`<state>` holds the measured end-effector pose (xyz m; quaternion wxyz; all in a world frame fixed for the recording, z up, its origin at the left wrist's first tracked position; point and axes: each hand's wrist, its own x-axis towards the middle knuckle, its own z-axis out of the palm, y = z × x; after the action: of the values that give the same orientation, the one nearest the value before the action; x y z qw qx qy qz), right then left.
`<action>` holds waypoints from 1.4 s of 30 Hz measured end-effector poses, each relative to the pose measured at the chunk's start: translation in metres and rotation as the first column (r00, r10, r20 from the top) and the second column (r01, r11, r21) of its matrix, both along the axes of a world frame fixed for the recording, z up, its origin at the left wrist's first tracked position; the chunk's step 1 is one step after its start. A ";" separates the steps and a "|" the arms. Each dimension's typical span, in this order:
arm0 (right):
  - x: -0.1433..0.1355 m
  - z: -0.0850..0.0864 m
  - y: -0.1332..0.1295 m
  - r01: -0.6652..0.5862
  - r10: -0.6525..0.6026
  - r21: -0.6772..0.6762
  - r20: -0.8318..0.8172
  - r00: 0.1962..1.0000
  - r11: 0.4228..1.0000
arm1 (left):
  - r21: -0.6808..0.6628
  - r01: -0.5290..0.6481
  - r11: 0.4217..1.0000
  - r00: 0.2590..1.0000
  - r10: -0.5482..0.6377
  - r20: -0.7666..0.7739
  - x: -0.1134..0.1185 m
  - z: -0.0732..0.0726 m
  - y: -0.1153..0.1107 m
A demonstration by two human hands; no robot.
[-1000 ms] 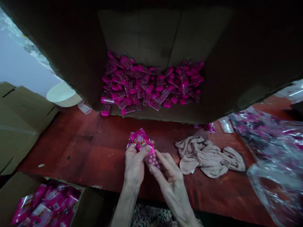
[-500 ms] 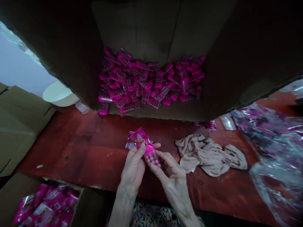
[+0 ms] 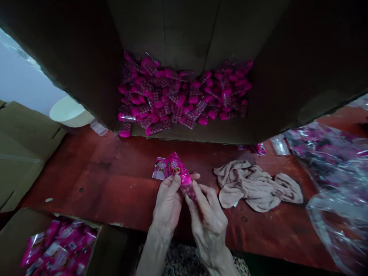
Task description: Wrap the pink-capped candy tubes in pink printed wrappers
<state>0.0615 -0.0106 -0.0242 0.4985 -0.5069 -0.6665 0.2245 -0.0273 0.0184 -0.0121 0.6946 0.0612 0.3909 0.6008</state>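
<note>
A pink packet (image 3: pixel 174 162) was held in the left hand (image 3: pixel 167 207), its thumb laid over the front and its other fingers placed behind, so that the packet was pinched between them. A container (image 3: pixel 188 190) of pink balls was clamped between the thumb and forefinger of the right hand (image 3: pixel 211 220), its bright pink end set against the lower part of the packet; whether that end was inside the packet could not be told. Both were tilted, with the packet's top toward the left, and were held over the near half of the red surface (image 3: pixel 115 184). A second packet (image 3: pixel 159 169) was partly covered by the first; whether it was gripped too could not be made out.

Beyond the hands, a large box (image 3: pixel 221 135) was set with its opening turned toward them, and many pink-ended containers (image 3: pixel 179 100) were heaped inside. To the right, a crumpled cloth (image 3: pixel 253 188) was laid on the surface, and farther right a clear bag (image 3: pixel 342 184) was spread, with pink things seen through it. At the lower left, more packets (image 3: pixel 59 251) were piled in a small box (image 3: pixel 25 226). A pale bowl (image 3: pixel 70 111) was placed at the left side of the large box, with a small clear piece (image 3: pixel 98 128) near it, and a carton (image 3: pixel 25 153) was stood farther left.
</note>
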 end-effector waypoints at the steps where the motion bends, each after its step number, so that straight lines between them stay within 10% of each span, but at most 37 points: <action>1: 0.000 0.000 0.000 -0.020 0.020 -0.033 -0.019 1.000 0.999 | 0.010 0.004 1.000 1.000 -0.004 -0.021 0.000 -0.001 0.000; 9: 0.002 0.005 -0.003 -0.136 0.069 -0.253 -0.259 0.963 0.958 | 0.135 0.125 0.983 0.968 -0.091 -0.234 -0.015 -0.002 -0.003; 17: -0.003 0.002 -0.004 -0.002 0.003 0.013 -0.041 0.999 1.000 | -0.032 -0.107 0.994 0.977 0.100 -0.187 0.005 -0.001 -0.005; 25: 0.012 0.005 0.003 -0.169 0.117 -0.269 -0.199 0.973 0.948 | 0.115 0.142 0.983 0.975 -0.119 -0.190 -0.018 -0.009 -0.003; 33: 0.003 -0.007 -0.004 0.074 -0.151 -0.387 -0.172 0.973 0.919 | -0.074 -0.088 0.993 0.983 0.075 -0.168 0.016 -0.008 -0.015; 42: 0.005 0.001 0.004 -0.237 -0.096 -0.526 -0.529 0.843 0.817 | -0.078 -0.171 0.982 0.947 0.142 -0.287 0.003 -0.003 -0.020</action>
<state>0.0662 -0.0070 -0.0229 0.4785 -0.5238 -0.4219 0.5645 -0.0240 -0.0015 -0.0152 0.5845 0.0788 0.5190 0.6187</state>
